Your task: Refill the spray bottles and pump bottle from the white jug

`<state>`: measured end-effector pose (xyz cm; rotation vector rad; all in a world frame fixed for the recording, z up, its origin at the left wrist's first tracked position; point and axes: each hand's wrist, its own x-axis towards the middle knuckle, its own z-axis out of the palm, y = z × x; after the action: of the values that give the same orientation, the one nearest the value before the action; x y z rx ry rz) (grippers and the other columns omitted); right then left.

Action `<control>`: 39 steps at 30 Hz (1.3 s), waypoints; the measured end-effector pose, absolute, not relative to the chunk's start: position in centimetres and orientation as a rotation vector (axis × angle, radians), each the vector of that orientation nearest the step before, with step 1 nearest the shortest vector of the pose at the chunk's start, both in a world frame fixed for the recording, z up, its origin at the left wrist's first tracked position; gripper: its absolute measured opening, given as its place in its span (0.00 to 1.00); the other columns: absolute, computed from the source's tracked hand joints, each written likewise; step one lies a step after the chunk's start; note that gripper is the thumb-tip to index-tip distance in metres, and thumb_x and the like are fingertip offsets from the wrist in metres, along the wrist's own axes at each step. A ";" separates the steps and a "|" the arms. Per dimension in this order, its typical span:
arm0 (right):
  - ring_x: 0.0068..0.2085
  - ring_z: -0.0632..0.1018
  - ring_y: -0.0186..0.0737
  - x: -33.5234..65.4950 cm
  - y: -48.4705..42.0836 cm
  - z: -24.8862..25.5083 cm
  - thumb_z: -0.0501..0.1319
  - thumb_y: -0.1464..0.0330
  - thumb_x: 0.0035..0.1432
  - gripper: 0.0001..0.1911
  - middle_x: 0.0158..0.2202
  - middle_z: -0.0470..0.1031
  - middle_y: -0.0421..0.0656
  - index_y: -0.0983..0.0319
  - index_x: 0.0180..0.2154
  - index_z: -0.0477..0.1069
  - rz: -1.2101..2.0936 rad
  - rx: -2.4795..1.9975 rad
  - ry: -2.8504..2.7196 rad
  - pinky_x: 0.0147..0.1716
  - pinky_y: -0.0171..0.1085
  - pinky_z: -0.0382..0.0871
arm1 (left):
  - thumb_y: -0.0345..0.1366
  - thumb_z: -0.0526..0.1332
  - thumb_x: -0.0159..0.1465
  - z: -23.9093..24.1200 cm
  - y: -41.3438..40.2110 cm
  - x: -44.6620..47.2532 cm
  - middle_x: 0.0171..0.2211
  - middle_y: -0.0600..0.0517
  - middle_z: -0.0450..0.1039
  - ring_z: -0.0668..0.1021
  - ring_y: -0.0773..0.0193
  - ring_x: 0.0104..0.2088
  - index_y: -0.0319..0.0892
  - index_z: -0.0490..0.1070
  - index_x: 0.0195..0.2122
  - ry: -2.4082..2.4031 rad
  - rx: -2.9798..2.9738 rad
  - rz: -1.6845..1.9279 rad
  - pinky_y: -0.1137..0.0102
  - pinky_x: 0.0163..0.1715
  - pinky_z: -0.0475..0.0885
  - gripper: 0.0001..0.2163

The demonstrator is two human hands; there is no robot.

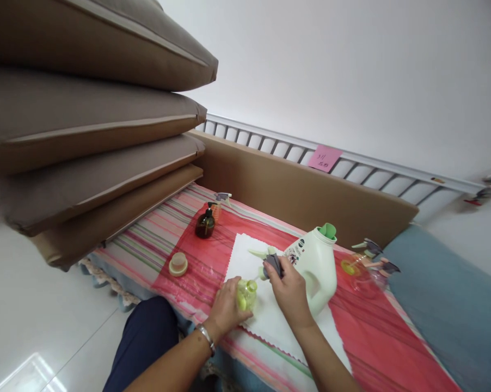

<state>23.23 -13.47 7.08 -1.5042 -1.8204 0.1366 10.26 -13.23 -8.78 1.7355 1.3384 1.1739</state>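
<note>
My left hand [226,307] is closed round a small clear bottle with a yellow-green tint [246,294] that stands on a white cloth [270,321]. My right hand [288,288] pinches a trigger spray head [270,261] with a grey and pale green top, held just above the small bottle's neck. A large white jug with a green spout [317,267] stands right behind my right hand. A silver bracelet is on my left wrist.
A dark brown pump bottle [205,223] and a round cream cap [178,264] sit on the red sheet [360,326] to the left. More spray bottles [366,264] lie to the right. Stacked brown cushions [86,136] overhang at left. A cardboard panel [302,190] stands behind.
</note>
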 end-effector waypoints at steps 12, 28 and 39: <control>0.28 0.73 0.41 23.5 -13.4 3.8 0.51 0.58 0.58 0.12 0.26 0.72 0.41 0.59 0.30 0.63 0.175 -1.575 -1.966 0.29 0.35 0.64 | 0.34 0.70 0.41 -8.7 -13.2 10.4 0.52 0.41 0.66 0.68 0.49 0.54 0.42 0.57 0.55 1.349 1.773 1.179 0.56 0.53 0.63 0.39; 0.31 0.75 0.44 21.8 -12.8 3.4 0.50 0.61 0.59 0.10 0.29 0.74 0.45 0.59 0.30 0.62 0.047 -1.675 -2.041 0.30 0.36 0.62 | 0.35 0.71 0.41 -8.7 -13.3 10.5 0.54 0.42 0.64 0.66 0.49 0.55 0.42 0.57 0.56 1.358 1.758 1.152 0.54 0.55 0.61 0.40; 0.34 0.76 0.43 21.3 -12.4 4.5 0.53 0.65 0.59 0.07 0.31 0.75 0.46 0.60 0.31 0.65 0.041 -1.784 -2.087 0.32 0.35 0.62 | 0.33 0.71 0.39 -7.8 -13.4 10.2 0.53 0.38 0.65 0.66 0.45 0.55 0.38 0.59 0.54 1.338 1.674 1.159 0.51 0.54 0.59 0.39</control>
<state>21.34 -12.42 4.51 -1.7837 -2.0868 0.0406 10.24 -13.38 -7.84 1.6743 1.3378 1.1591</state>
